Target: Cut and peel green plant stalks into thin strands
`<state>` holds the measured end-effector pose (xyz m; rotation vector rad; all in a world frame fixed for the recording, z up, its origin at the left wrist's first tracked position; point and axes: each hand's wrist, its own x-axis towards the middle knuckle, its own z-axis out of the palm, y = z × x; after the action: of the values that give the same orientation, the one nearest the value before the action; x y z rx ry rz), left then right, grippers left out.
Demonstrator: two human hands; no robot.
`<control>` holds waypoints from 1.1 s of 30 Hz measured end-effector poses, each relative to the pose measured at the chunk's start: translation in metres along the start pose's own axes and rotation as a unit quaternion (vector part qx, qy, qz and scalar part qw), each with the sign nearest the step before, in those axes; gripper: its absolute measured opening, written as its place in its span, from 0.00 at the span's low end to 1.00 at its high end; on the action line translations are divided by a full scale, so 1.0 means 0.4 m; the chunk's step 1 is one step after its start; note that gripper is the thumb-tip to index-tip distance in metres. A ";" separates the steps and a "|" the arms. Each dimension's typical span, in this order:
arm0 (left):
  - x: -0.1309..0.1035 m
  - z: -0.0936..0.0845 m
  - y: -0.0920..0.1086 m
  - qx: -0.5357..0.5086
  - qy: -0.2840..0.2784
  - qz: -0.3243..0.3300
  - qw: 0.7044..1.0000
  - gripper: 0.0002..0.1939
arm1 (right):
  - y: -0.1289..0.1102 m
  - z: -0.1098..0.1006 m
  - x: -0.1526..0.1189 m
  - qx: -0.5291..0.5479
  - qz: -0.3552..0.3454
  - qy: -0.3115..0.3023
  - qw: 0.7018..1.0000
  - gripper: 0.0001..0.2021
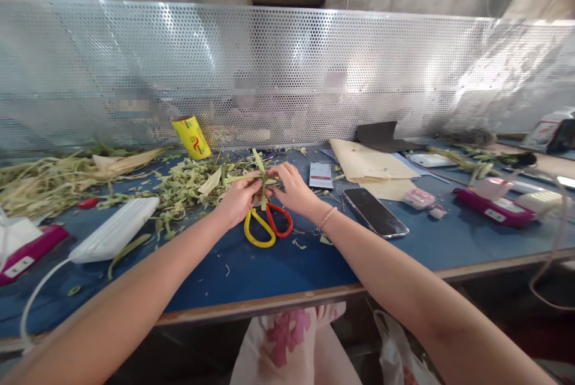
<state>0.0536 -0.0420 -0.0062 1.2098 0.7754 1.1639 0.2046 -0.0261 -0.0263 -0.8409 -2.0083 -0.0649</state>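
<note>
Over the middle of the blue table, my left hand (pixel 242 198) pinches some flat green leaf strips (pixel 259 160) that cross each other. Close beside it, my right hand (pixel 291 187) has its fingers closed on the same strips from the right. The strips stick out upward, to the left and downward between my fingers. Just below the hands lie scissors with one yellow and one red handle (pixel 279 220); their blades are hidden behind the hands. Left of my left hand spreads a heap of green plant pieces (pixel 184 184).
A yellow cardboard tube (pixel 191 138) stands tilted near the perforated metal screen (pixel 287 73). Right of my hands are a dark phone (pixel 375 211), a lit phone (pixel 320 175) and beige paper (pixel 372 163). A white power strip (pixel 117 229) and dried husks (pixel 49 184) lie left.
</note>
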 end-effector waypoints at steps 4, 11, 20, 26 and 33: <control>0.000 0.005 0.002 -0.022 0.004 -0.043 0.999 0.06 | -0.002 -0.009 -0.001 -0.015 -0.034 0.001 0.999 0.12; -0.001 0.009 0.003 0.014 0.065 -0.082 0.994 0.07 | -0.002 -0.004 -0.002 0.002 -0.083 -0.073 0.994 0.17; 0.004 0.000 -0.009 0.022 0.030 -0.020 0.999 0.03 | -0.014 0.003 0.002 0.061 -0.027 -0.052 0.996 0.15; 0.003 -0.001 -0.030 0.039 0.018 0.011 0.999 0.10 | -0.007 0.004 0.007 0.114 0.009 -0.024 0.993 0.14; 0.004 -0.013 -0.033 0.016 0.035 0.069 0.997 0.21 | -0.009 0.004 0.012 0.174 0.076 -0.006 0.982 0.10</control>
<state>0.0525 -0.0382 -0.0201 1.2710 0.7763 1.3162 0.1996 -0.0258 -0.0228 -0.7648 -1.8853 0.3699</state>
